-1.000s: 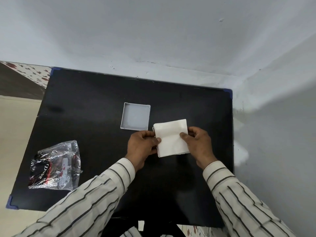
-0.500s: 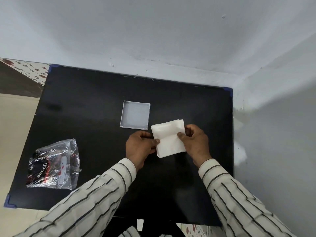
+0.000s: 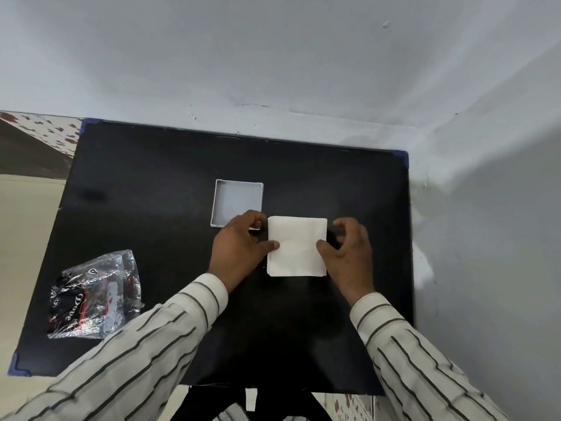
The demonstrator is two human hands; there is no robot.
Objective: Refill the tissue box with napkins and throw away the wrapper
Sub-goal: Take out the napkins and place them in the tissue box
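A white stack of napkins [image 3: 296,246] lies square on the black table [image 3: 151,177], just right of centre. My left hand [image 3: 239,247] grips its left edge with the thumb on top. My right hand [image 3: 349,253] grips its right edge, thumb on top and fingers curled behind. A shallow white square tissue box [image 3: 235,202], empty inside, sits just behind my left hand, and my knuckles hide its near right corner. The crumpled clear wrapper [image 3: 94,294] with black and red print lies at the table's near left.
White walls close off the table at the back and right. Blue protectors [image 3: 18,364] cap the table corners. Tiled floor [image 3: 36,129] shows beyond the left edge. My striped sleeves [image 3: 170,335] cross the table's near part.
The napkin stack was tilted and is now squared to the table, slightly to the right. Both hands stayed on its edges, and my right fingers have spread a little.
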